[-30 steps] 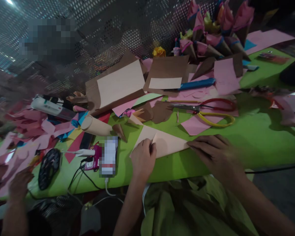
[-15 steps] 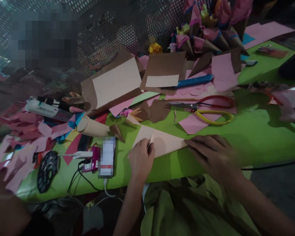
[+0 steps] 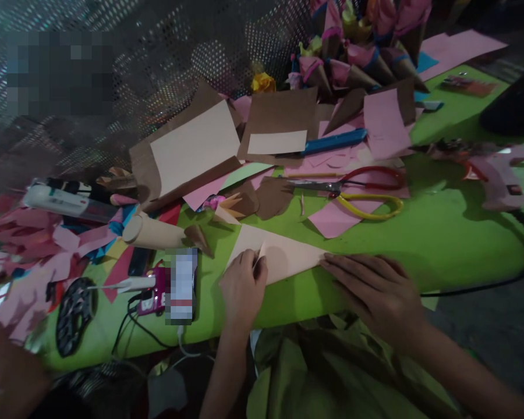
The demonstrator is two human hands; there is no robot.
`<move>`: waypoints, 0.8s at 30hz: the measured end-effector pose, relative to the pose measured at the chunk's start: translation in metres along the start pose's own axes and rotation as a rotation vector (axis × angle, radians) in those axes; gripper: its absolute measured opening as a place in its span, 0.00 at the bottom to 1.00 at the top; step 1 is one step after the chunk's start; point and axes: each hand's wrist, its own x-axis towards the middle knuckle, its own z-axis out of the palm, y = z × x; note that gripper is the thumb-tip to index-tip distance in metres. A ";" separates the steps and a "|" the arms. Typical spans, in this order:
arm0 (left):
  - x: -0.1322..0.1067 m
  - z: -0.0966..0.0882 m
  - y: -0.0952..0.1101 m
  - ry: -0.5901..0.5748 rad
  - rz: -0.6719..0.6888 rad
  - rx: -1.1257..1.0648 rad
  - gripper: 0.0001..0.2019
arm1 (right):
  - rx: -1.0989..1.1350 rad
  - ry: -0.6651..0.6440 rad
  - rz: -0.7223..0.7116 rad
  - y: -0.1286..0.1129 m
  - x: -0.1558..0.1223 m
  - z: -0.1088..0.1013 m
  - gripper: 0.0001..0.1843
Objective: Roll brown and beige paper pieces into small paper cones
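Note:
A pale cream sheet of paper (image 3: 288, 256), folded to a long point on the right, lies on the green tabletop. My left hand (image 3: 243, 288) is closed on its left part, thumb and curled fingers gripping a raised flap. My right hand (image 3: 375, 288) is stretched out flat, its fingertips pressing the narrow right tip of the paper. Just beyond the sheet are scissors (image 3: 338, 187) with one red and one yellow handle, resting partly on pink paper (image 3: 344, 216). A brown paper scrap (image 3: 274, 196) lies beside their blades.
A phone (image 3: 183, 285) on a cable and a magenta power adapter (image 3: 155, 291) lie left. A pink glue gun (image 3: 502, 174) with a black cord sits right. Paper-wrapped cones (image 3: 358, 64) stand at the back. Another person's arm (image 3: 9, 361) shows lower left.
The whole view has shifted slightly, so the table's things appear further left. Both hands keep their places on the folded paper, and the right fingers still press its tip.

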 end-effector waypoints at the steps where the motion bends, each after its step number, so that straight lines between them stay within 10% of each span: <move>1: 0.000 0.000 0.000 0.003 0.001 0.001 0.09 | -0.006 0.002 0.005 0.000 -0.002 0.000 0.20; 24: 0.001 0.005 -0.007 0.057 0.046 -0.030 0.09 | 0.001 -0.021 -0.012 0.003 -0.004 -0.003 0.23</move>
